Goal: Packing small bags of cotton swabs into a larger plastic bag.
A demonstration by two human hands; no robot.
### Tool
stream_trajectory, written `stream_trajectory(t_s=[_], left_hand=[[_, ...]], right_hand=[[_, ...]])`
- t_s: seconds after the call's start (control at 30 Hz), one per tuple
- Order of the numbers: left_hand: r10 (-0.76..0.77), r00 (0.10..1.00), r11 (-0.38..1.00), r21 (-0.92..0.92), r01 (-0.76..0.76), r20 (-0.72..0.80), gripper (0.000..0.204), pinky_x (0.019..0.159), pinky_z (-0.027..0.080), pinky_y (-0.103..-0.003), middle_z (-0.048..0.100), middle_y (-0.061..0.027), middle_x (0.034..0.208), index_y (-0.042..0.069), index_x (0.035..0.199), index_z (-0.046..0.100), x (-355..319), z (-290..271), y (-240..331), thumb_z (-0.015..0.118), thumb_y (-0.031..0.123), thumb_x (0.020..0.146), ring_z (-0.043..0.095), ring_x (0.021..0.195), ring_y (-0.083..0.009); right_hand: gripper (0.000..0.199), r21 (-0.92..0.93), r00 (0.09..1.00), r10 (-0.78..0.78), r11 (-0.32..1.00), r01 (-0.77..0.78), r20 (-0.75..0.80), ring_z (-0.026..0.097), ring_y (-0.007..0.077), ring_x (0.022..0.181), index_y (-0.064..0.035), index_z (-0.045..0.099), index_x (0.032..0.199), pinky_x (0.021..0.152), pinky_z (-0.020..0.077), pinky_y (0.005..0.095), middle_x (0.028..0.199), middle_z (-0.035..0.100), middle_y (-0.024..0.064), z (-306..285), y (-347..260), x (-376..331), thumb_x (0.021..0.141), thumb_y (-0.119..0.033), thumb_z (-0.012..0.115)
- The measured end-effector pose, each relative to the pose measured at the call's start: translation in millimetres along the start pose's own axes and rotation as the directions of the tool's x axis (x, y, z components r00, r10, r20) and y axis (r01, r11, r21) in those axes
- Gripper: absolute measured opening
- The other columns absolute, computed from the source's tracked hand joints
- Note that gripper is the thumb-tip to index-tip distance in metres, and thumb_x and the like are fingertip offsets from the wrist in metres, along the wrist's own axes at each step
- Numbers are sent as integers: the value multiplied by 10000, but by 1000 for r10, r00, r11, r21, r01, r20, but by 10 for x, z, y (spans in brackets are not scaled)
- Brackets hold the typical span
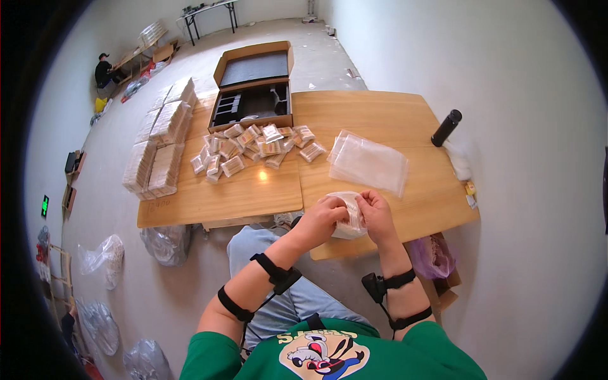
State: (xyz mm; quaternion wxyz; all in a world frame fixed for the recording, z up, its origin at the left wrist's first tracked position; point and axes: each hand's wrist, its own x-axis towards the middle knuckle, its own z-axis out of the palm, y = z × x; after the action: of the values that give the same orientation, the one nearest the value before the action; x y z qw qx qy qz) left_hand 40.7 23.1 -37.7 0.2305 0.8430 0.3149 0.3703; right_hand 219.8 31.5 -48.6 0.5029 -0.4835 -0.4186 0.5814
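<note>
At the near edge of the table, both my hands are on a clear plastic bag (350,229) with whitish, striped contents. My left hand (330,214) has its fingers bent at the bag's upper left side; whether they reach inside it I cannot tell. With closed fingers my right hand (375,212) pinches the bag's right side near the top. Just beyond lie flat, empty clear bags (370,163), overlapping each other. Farther left is a loose heap of small wrapped packets (232,166) with white and orange-brown colouring.
Packed clear bundles (166,168) stand in stacks along the table's left edge. An open cardboard box (253,120) with black inserts is behind the heap. A black bottle (447,128) stands at the right edge. Plastic bags (166,244) hang or lie below the table (266,206). Another person (104,71) sits far left.
</note>
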Motion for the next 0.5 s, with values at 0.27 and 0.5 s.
stream_trajectory(t_s=[0.27, 0.5], left_hand=[[-47, 997, 898, 441, 13, 67, 135, 721, 499, -401, 503, -103, 886, 77, 839, 562, -30, 303, 178, 594, 57, 710, 561, 875, -281], [-269, 924, 906, 396, 148, 270, 437, 769, 510, -393, 526, -143, 1169, 61, 1186, 539, -46, 306, 293, 589, 92, 753, 549, 1071, -311]], right_hand=[[93, -17, 999, -39, 999, 39, 6, 447, 29, 473, -41, 535, 891, 401, 341, 189, 649, 531, -22, -208, 129, -245, 929, -123, 558], [94, -28, 997, -36, 999, 34, -64, 472, 30, 507, -38, 537, 885, 438, 369, 184, 648, 528, -31, -258, 171, -220, 927, -119, 558]])
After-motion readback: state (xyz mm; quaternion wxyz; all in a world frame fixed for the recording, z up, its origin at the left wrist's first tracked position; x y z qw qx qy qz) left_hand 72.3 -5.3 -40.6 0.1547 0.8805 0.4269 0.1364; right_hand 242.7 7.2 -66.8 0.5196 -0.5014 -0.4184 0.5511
